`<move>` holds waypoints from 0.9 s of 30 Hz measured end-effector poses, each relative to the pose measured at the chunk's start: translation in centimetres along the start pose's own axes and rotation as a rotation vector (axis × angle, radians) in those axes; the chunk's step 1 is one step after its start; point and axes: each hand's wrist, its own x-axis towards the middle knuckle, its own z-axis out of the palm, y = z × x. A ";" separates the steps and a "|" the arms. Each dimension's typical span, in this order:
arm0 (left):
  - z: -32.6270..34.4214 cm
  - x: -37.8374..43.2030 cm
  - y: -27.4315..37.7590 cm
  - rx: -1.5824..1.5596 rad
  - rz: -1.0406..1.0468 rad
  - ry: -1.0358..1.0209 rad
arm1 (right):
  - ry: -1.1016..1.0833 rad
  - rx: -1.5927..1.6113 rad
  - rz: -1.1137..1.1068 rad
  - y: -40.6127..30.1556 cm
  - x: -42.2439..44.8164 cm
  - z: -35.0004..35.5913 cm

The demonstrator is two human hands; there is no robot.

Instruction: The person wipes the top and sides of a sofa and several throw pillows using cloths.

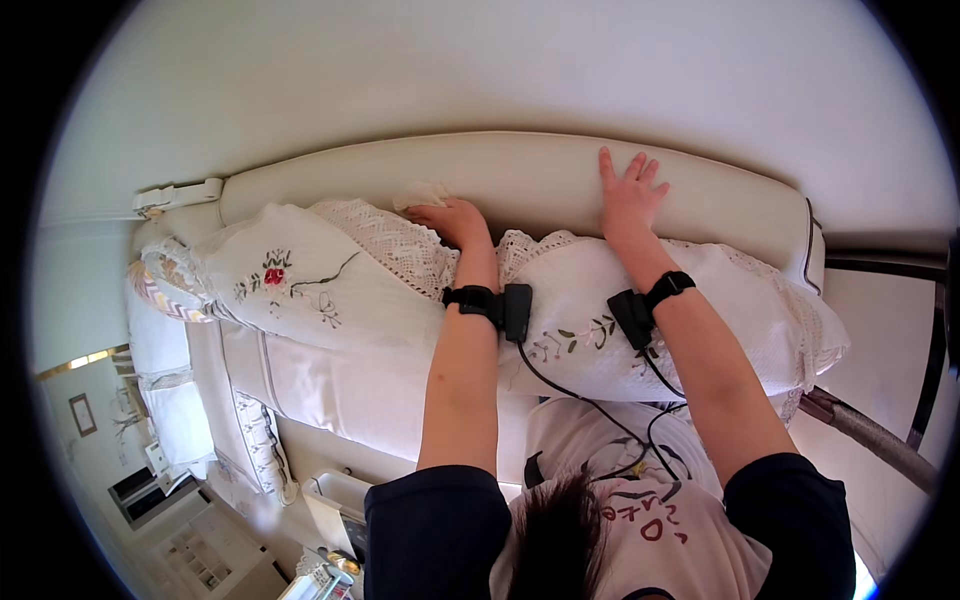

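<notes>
The cream leather sofa backrest (525, 169) stretches across in front of me, against a pale wall. My left hand (454, 221) is closed on a crumpled whitish cloth (421, 196), pressed to the front of the backrest. My right hand (631, 199) lies on the backrest with its fingers spread, holding nothing. Below both hands a white embroidered cover (375, 315) with lace edging lies bunched along the sofa, bearing a red flower and green leaves. Each wrist wears a black strap with a small black box and a cable.
At the left are a patterned cushion (176, 300) and a further sofa section with white covers (176, 420). A dark wooden chair arm (870, 427) stands close on the right. A white bin-like container (337, 491) is at the lower left.
</notes>
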 end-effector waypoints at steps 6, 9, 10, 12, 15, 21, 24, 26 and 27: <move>-1.7 -3.0 2.5 0.466 0.616 0.031 | 0.064 0.001 0.029 0.2 0.7 0.7; -1.3 -2.8 3.6 0.372 0.929 -0.105 | 0.076 0.010 0.020 0.3 0.4 0.6; -1.0 -2.1 4.0 0.401 0.930 -0.131 | 0.073 0.022 0.011 0.4 0.2 0.5; -0.5 0.5 4.9 0.456 0.930 -0.191 | 0.064 0.040 -0.001 0.7 -0.1 0.6; -0.3 4.7 6.0 0.524 0.841 -0.261 | 0.079 0.051 -0.003 0.4 -0.1 0.8; 1.2 2.6 4.7 0.452 1.083 -0.228 | 0.076 0.043 0.018 0.5 -0.1 0.6; 0.8 2.6 5.2 0.460 1.021 -0.215 | 0.052 0.052 0.009 0.8 -0.4 0.4; 0.4 2.8 5.3 0.502 0.957 -0.190 | 0.037 0.048 0.007 0.2 -0.6 -0.1; 0.2 2.3 5.5 0.519 0.922 -0.190 | 0.026 0.044 0.013 0.2 -0.5 0.0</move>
